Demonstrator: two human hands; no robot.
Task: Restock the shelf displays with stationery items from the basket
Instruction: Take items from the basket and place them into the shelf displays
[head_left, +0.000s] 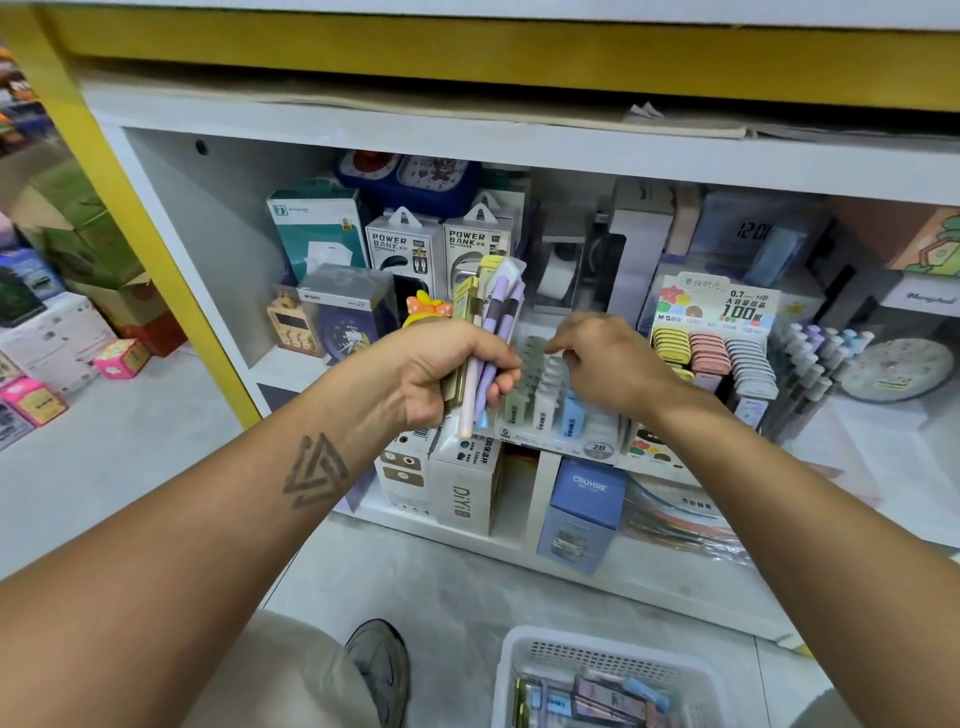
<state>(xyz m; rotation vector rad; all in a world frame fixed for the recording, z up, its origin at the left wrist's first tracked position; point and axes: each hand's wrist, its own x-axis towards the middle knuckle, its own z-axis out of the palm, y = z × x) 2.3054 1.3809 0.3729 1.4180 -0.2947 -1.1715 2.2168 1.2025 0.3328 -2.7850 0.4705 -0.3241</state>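
Observation:
My left hand (452, 371) is shut on a bundle of stationery packs (491, 312), purple, pink and yellow-green pens and refills that stick up above the fist. My right hand (605, 364) reaches over a display box of lead refill cases (545, 400) on the shelf, its fingertips pinching at a green case in the left row. Whether it holds that case I cannot tell. A white plastic basket (524, 665) with several more stationery packs stands on the floor at the bottom right.
A second refill display (711, 338) with yellow, pink and grey cases stands to the right, beside a pen rack (810, 364). Power bank boxes (405, 254), clocks and cartons fill the shelf behind. My shoe (382, 670) is beside the basket. Boxes are piled on the floor at left.

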